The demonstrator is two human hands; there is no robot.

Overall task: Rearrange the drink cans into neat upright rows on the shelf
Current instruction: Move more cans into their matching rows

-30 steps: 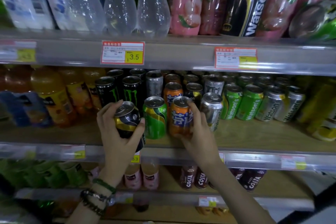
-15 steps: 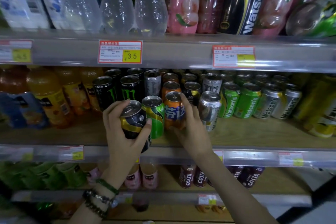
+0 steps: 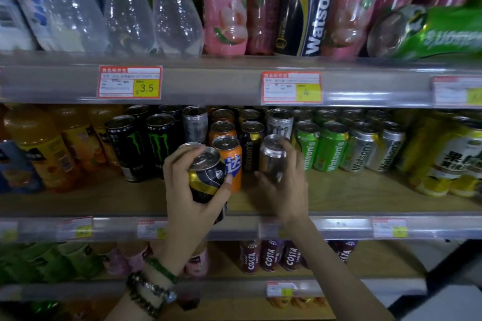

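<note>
My left hand [image 3: 187,203] is wrapped around a black-and-gold can [image 3: 206,177], tilted and held just in front of the middle shelf [image 3: 365,190]. An orange can [image 3: 232,161] stands upright right behind it, with more orange cans [image 3: 223,129] in a row further back. My right hand [image 3: 285,187] grips a silver can [image 3: 272,159] at the shelf front, beside a black Watson's can [image 3: 250,146]. Green Watson's cans [image 3: 331,148] and silver Watson's cans [image 3: 362,150] stand upright to the right.
Two black Monster cans [image 3: 135,143] stand left of my hands, with orange juice bottles [image 3: 44,148] beyond them. Yellow cans [image 3: 456,164] fill the far right. Bottles line the upper shelf [image 3: 234,81]. Costa bottles [image 3: 270,255] sit on the shelf below.
My right hand left the orange can and moved right onto the silver can. The green can seen between the black-and-gold and orange cans is no longer in view. The left hand still holds its can.
</note>
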